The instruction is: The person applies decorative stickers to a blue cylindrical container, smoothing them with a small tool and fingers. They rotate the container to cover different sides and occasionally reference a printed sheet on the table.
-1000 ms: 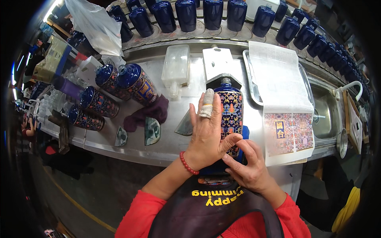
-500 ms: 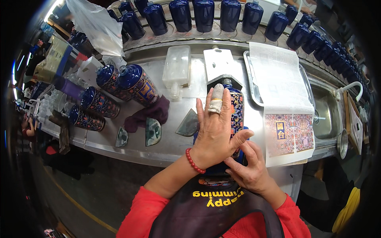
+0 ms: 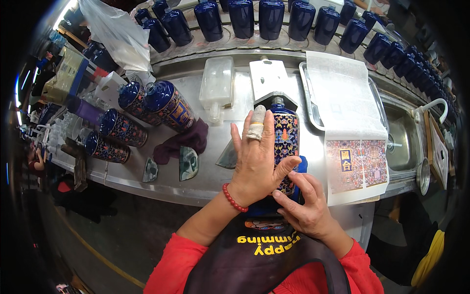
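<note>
A dark blue bottle (image 3: 286,139) with a colourful flower pattern lies on its side in front of me, its clear neck pointing away. My left hand (image 3: 255,159) rests flat along the bottle's left side, fingers stretched out and thumb spread across it. A pale wrapping with a yellow band covers its middle finger. My right hand (image 3: 308,203) has bent fingers on the bottle's lower right end, thumb and forefinger at its edge. The bottle's neck end meets a white stand (image 3: 270,78) with a dark angled rest. Blue cloth (image 3: 302,169) shows under the bottle's near end.
Right of the bottle, patterned transfer sheets (image 3: 356,166) and white paper lie over a metal tray (image 3: 313,110). Left are several decorated bottles (image 3: 169,105), a purple cloth (image 3: 188,139), dark green scraper pieces (image 3: 188,162) and a clear block (image 3: 217,83). Plain blue bottles (image 3: 242,19) line a conveyor behind; a sink (image 3: 401,147) is at right.
My left hand has slid a little left, uncovering more of the bottle's pattern. My right hand has barely moved. The plain bottles on the conveyor have shifted.
</note>
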Tool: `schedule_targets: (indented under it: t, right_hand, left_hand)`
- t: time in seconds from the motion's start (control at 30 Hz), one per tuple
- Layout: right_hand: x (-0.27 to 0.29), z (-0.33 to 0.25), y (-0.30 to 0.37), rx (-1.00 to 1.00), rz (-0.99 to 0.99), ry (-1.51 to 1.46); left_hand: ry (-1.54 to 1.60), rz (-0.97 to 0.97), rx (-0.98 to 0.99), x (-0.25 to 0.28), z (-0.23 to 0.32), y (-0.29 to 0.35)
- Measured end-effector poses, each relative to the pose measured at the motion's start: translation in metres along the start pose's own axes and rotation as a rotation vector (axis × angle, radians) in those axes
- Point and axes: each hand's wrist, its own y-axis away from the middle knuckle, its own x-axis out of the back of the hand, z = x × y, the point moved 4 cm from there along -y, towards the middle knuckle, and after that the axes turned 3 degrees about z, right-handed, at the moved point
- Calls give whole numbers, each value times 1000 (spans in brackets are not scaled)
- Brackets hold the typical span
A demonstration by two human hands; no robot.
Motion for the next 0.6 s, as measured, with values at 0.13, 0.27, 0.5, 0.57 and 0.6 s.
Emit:
schedule_targets:
  t: [0.13,0.27,0.5,0.57,0.6]
  right_hand:
    - [0,-1,0,1,5,3]
    - [0,-1,0,-12,-11,11]
    - [1,-1,0,1,-20,14]
    - [2,0,-1,-4,-15,-5]
    - [2,0,-1,4,-17,-5]
  left_hand:
    - [-7,28,-22,0,3,-2]
    - [4,23,-40,-1,11,-6]
    - [248,19,-47,4,10,-5]
    - [240,146,14,15,-7,3]
    - [287,88,79,12,-13,8]
